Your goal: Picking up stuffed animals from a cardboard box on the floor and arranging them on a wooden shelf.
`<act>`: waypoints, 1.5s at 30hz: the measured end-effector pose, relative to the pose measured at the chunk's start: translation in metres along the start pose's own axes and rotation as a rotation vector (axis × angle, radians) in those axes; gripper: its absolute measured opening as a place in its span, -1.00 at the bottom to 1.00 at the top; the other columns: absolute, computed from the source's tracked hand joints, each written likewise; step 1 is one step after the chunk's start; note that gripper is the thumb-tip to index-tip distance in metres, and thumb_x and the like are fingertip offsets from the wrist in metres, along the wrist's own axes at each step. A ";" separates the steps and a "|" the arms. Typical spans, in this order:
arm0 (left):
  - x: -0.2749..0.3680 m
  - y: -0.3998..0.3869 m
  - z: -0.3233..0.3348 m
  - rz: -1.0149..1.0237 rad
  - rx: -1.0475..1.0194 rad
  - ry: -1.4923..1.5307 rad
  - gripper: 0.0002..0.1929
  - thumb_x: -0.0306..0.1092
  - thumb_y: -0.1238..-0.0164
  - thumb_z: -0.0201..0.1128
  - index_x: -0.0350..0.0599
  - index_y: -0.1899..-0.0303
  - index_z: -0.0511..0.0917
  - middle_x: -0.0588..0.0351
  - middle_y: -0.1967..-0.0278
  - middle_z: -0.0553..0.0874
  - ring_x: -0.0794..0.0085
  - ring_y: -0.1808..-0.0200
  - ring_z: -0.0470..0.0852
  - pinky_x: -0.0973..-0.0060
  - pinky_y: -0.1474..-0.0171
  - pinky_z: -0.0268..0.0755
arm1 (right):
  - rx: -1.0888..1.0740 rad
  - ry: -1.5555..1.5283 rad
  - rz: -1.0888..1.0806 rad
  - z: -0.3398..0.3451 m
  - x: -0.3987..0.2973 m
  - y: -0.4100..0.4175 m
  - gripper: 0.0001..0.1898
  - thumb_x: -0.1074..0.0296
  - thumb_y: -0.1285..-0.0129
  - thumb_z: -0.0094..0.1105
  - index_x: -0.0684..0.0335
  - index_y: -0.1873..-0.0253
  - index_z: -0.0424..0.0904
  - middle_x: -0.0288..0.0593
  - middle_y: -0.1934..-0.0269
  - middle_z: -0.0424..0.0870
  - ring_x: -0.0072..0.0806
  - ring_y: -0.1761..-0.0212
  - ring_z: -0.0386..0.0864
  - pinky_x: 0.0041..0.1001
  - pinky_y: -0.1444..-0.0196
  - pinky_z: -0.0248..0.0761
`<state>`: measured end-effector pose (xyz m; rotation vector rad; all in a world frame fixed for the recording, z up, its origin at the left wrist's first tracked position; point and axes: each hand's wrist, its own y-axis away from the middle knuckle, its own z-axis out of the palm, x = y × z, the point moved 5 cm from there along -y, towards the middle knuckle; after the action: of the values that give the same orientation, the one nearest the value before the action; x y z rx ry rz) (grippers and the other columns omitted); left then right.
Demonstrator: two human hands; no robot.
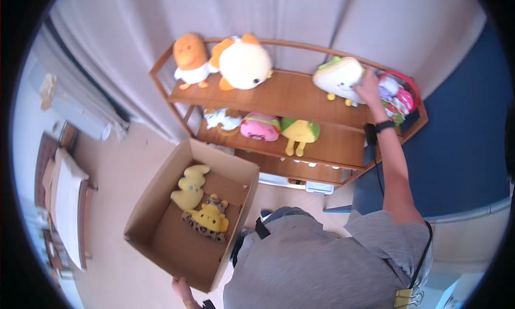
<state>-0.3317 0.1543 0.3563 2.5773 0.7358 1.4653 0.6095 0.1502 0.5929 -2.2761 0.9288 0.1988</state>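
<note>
My right hand (368, 87) grips the right side of a white sandwich-shaped plush toy (340, 78) on the top shelf. The toy has yellow feet and a green frill, and my fingers hide part of its edge. At the lower left, my left hand (182, 289) holds the near edge of an open cardboard box (173, 246). Inside the box lie a pale yellow plush toy (190, 188) and a yellow plush toy with leopard-print fabric (209, 217).
A wooden shelf unit (289, 89) stands before a curtain. Its top holds an orange-headed plush (191, 61), a round cream plush (245, 65) and a red-rimmed basket (416, 89) of small toys. Below sit a pink plush (260, 127) and a yellow-green plush (299, 135). A blue surface (454, 156) adjoins right.
</note>
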 end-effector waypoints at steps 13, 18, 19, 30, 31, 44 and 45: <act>0.031 0.053 0.005 0.000 0.135 -0.214 -0.66 -0.40 0.00 0.20 -0.34 0.14 0.65 -0.04 0.36 0.76 0.33 0.33 0.72 0.41 0.20 0.55 | -0.813 -0.813 -0.798 0.176 -0.292 0.238 -0.50 0.45 -0.08 0.25 0.26 -0.17 0.41 0.08 -0.16 0.45 -0.03 -0.24 0.41 -0.18 -0.27 0.30; 0.034 0.073 -0.006 -0.011 0.150 -0.197 -0.67 -0.44 0.01 0.21 -0.34 0.14 0.65 0.03 0.40 0.76 0.41 0.37 0.71 0.44 0.24 0.55 | -1.208 -0.745 -0.819 0.292 -0.374 0.323 -0.47 0.41 -0.05 0.32 0.28 -0.16 0.42 0.04 -0.15 0.47 -0.08 -0.26 0.41 -0.23 -0.24 0.33; 0.041 0.075 -0.010 0.049 0.168 -0.171 -0.67 -0.44 0.01 0.21 -0.34 0.14 0.65 0.03 0.40 0.76 0.41 0.37 0.71 0.44 0.24 0.55 | -1.188 -0.818 -0.856 0.310 -0.391 0.330 -0.47 0.41 -0.05 0.32 0.28 -0.16 0.42 0.04 -0.15 0.47 -0.08 -0.26 0.41 -0.23 -0.24 0.33; 0.025 0.107 -0.036 0.031 0.130 -0.039 -0.70 -0.48 -0.02 0.16 -0.40 0.17 0.64 0.12 0.27 0.73 0.50 0.25 0.63 0.50 0.14 0.53 | -0.761 -0.317 -1.405 0.409 -0.485 0.441 -0.33 0.38 -0.20 0.10 0.08 -0.45 0.20 -0.06 -0.25 0.38 -0.13 -0.34 0.31 0.13 -0.47 -0.10; 0.016 0.105 -0.040 0.043 0.142 -0.030 -0.70 -0.47 -0.03 0.17 -0.42 0.18 0.63 0.13 0.27 0.72 0.48 0.26 0.62 0.49 0.14 0.52 | -0.677 -0.257 -1.402 0.410 -0.480 0.449 -0.37 0.35 -0.23 0.06 0.05 -0.44 0.21 -0.12 -0.19 0.43 -0.16 -0.27 0.37 0.11 -0.44 -0.02; -0.052 0.059 -0.056 -0.150 0.059 0.003 -0.68 -0.42 -0.07 0.22 -0.39 0.13 0.63 0.07 0.26 0.71 0.42 0.28 0.61 0.40 0.18 0.51 | -0.806 -0.615 -1.161 0.334 -0.446 0.406 -0.64 0.20 0.06 0.38 0.09 0.12 0.57 -0.23 0.17 0.59 -0.22 0.11 0.54 -0.26 0.20 0.49; -0.052 0.051 -0.055 -0.145 0.059 0.010 -0.69 -0.42 -0.06 0.21 -0.40 0.15 0.63 0.08 0.27 0.70 0.43 0.28 0.60 0.42 0.18 0.51 | -0.821 -0.828 -1.129 0.310 -0.444 0.384 -0.60 0.16 0.10 0.44 0.10 0.12 0.57 -0.21 0.18 0.59 -0.19 0.14 0.54 -0.24 0.21 0.50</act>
<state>-0.3808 0.0773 0.3600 2.4992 0.9591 1.4351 0.0574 0.3956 0.3171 -2.6114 -1.0340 1.0109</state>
